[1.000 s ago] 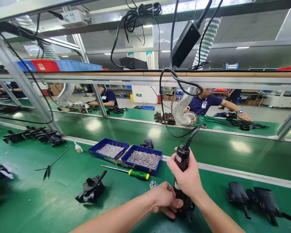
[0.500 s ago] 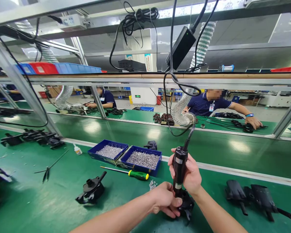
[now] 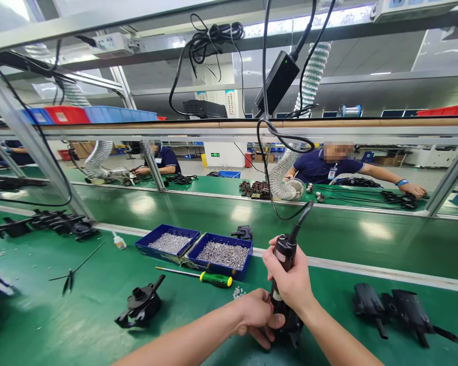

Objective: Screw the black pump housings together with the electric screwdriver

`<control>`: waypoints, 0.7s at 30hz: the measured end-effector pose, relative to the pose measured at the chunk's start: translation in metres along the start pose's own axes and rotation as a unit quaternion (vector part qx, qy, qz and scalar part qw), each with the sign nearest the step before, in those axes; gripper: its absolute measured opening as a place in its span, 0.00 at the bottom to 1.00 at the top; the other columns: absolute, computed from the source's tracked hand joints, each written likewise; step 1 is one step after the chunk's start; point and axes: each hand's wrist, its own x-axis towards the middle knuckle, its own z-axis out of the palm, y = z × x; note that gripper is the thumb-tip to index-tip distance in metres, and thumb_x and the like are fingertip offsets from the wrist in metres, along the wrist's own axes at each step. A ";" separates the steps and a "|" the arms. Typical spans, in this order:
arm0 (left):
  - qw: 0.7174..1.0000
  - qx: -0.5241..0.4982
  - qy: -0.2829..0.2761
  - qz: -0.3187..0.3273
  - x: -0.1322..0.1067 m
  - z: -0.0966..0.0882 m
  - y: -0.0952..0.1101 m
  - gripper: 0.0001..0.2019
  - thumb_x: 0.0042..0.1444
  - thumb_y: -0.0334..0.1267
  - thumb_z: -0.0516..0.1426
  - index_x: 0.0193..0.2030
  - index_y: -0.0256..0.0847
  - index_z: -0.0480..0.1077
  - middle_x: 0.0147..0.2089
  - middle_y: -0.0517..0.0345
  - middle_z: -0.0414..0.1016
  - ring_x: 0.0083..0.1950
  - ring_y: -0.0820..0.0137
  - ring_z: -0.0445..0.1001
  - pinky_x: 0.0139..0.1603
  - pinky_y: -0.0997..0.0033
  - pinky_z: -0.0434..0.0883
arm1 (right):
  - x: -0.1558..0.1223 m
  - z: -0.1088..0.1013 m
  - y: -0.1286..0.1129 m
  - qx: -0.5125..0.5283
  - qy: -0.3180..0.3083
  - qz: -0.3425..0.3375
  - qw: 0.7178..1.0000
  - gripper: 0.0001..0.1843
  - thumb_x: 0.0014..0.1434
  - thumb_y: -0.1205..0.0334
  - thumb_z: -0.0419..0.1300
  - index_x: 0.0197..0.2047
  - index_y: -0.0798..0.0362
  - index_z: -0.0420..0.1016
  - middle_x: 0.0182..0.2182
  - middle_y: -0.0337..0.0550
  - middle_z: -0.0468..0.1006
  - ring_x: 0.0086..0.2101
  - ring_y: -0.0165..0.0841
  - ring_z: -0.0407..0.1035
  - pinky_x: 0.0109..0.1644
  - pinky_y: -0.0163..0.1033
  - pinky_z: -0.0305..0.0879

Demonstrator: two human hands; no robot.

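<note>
My right hand (image 3: 293, 280) is wrapped round a black corded electric screwdriver (image 3: 285, 246), which stands nearly upright. Its lower end meets a black plastic part (image 3: 293, 325) on the green bench; the tip is hidden. Low at the left of the tool, my left hand (image 3: 256, 314) is closed on the edge of that part, its thumb by the tool's lower end. A small heap of nuts (image 3: 238, 292) lies just beyond my left wrist. Further off are a green-and-yellow handled screwdriver (image 3: 216, 279) and a blue tray of screws (image 3: 248, 264).
Another blue tray (image 3: 141, 244) holds small metal pieces. Black plastic parts lie left (image 3: 139, 305) and right (image 3: 410, 310). A white bottle (image 3: 119, 241) and black tweezers-like tool (image 3: 67, 282) are at left. The screwdriver's cable (image 3: 303, 213) hangs from above. Two co-workers sit across the line.
My right hand has turned on the electric screwdriver, its back and thumb now across the front. The tool leans slightly differently. Opposite, a co-worker's arm has reached further right.
</note>
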 end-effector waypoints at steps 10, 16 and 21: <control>0.999 -0.027 -0.008 0.024 -0.003 0.001 0.000 0.25 0.42 0.44 0.79 0.40 0.41 0.72 0.30 0.58 0.75 0.25 0.67 0.76 0.26 0.65 0.79 | -0.001 0.004 0.008 -0.070 0.018 -0.003 0.997 0.18 0.66 0.46 0.67 0.46 0.49 0.69 0.30 0.33 0.68 0.26 0.28 0.62 0.29 0.36 0.65; 1.000 -0.009 -0.015 0.004 -0.009 0.007 0.009 0.21 0.42 0.41 0.79 0.37 0.39 0.75 0.29 0.58 0.74 0.25 0.67 0.77 0.24 0.65 0.80 | -0.002 0.004 0.006 -0.067 0.012 -0.017 0.998 0.16 0.66 0.49 0.67 0.46 0.50 0.70 0.30 0.34 0.69 0.27 0.28 0.61 0.30 0.36 0.64; 0.999 -0.048 -0.007 0.016 -0.007 0.014 0.010 0.18 0.44 0.36 0.78 0.32 0.36 0.74 0.26 0.59 0.72 0.22 0.70 0.75 0.22 0.67 0.81 | -0.002 0.003 0.006 -0.041 -0.001 -0.007 0.999 0.17 0.65 0.48 0.68 0.47 0.49 0.70 0.32 0.36 0.72 0.27 0.28 0.63 0.29 0.35 0.65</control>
